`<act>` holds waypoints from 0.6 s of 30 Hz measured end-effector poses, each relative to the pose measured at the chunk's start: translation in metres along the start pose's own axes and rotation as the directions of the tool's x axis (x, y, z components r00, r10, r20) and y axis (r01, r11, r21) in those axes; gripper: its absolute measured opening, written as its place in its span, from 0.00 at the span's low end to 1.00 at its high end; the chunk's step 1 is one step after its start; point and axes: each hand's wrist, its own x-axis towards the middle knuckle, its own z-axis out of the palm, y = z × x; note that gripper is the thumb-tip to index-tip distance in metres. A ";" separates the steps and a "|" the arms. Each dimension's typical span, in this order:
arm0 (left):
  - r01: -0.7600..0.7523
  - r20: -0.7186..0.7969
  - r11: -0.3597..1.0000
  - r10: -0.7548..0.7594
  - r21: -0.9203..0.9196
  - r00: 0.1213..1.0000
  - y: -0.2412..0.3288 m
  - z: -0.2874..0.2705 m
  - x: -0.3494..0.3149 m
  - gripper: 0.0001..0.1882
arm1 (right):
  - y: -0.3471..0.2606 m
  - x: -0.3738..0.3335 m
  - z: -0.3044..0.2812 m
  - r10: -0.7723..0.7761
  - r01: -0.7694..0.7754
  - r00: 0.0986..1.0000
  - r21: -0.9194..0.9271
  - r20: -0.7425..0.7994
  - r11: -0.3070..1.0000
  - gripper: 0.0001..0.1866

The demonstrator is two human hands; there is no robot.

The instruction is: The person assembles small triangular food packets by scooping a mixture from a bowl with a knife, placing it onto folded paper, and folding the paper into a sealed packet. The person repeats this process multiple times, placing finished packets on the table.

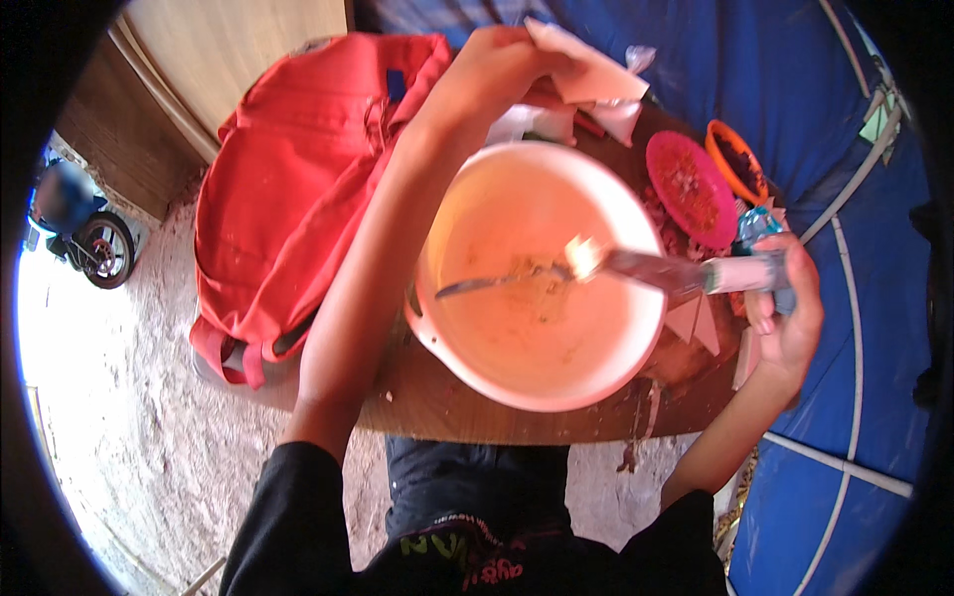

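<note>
White and pinkish in this light, a round basin (542,372) stands on the brown table (477,425) right before me, with a dark, narrow utensil (487,284) lying inside. My right hand (792,323) is curled round the near end of a long object (651,269), pale at my grip and dark where it reaches over the basin's right rim; it is blurred, so I cannot tell exactly what it is. At its tip, above the basin, sits a bright yellowish patch (586,256), also blurred. My left arm crosses over the basin's left side, and my left hand (497,52) grips a pale flat piece (581,62) beyond the far rim, though I cannot see all its fingers. A red backpack (288,189) lies to the left. To the right, a pink plate (730,226) holds reddish bits, just beside an orange bowl (717,162) with something dark in it. Pale triangular pieces (704,326) lie near the basin's right side, and blue sheeting (805,397) spreads past the table.
</note>
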 end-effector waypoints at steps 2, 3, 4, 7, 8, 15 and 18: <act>0.002 0.000 1.000 -0.002 0.024 1.000 0.011 0.000 -0.004 0.17 | -0.013 0.010 -0.009 -0.023 0.040 0.981 0.088 -0.194 0.995 0.22; 0.002 0.007 1.000 -0.002 0.007 1.000 0.018 0.002 -0.006 0.17 | -0.020 0.019 -0.011 -0.067 0.098 0.976 0.140 -0.209 0.985 0.22; -0.004 -0.011 1.000 0.004 -0.021 1.000 0.025 0.004 -0.008 0.17 | -0.028 0.026 -0.012 -0.106 0.129 0.983 0.156 -0.148 0.979 0.23; 0.025 -0.072 0.998 -0.028 -0.052 0.997 0.049 0.010 -0.018 0.18 | -0.041 0.049 -0.004 -0.137 0.149 0.988 0.219 -0.070 0.964 0.23; 0.027 -0.083 0.997 -0.033 -0.072 0.996 0.055 0.012 -0.021 0.18 | -0.044 0.057 0.000 -0.126 0.112 0.991 0.255 0.039 0.961 0.25; -0.037 -0.111 0.981 0.016 -0.193 0.994 0.078 0.023 -0.033 0.20 | -0.045 0.090 0.034 -0.138 0.081 0.944 0.195 0.299 0.977 0.25; -0.070 -0.171 0.967 0.027 -0.247 0.985 0.080 0.026 -0.033 0.20 | -0.048 0.087 0.038 -0.132 0.151 0.977 -0.107 0.167 0.983 0.26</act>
